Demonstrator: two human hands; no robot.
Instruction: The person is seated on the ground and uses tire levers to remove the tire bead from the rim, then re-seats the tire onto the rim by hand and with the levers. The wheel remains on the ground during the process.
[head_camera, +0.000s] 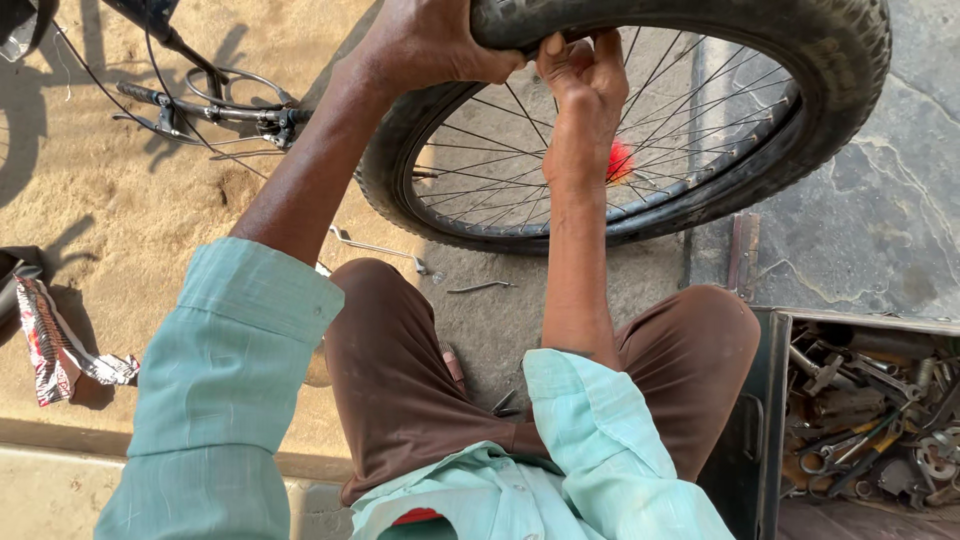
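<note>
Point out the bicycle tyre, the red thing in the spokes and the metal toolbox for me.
bicycle tyre (840, 60), head view, on the black outer tread at the right.
red reflector (620, 160), head view, on its bright middle among the spokes.
metal toolbox (772, 400), head view, on its dark left wall.

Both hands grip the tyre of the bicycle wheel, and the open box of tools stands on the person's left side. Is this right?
Not quite. The head view shows the box of tools on the person's right side, beside the right knee. The rest holds: the left hand and the right hand both grip the tyre of the bicycle wheel.
</note>
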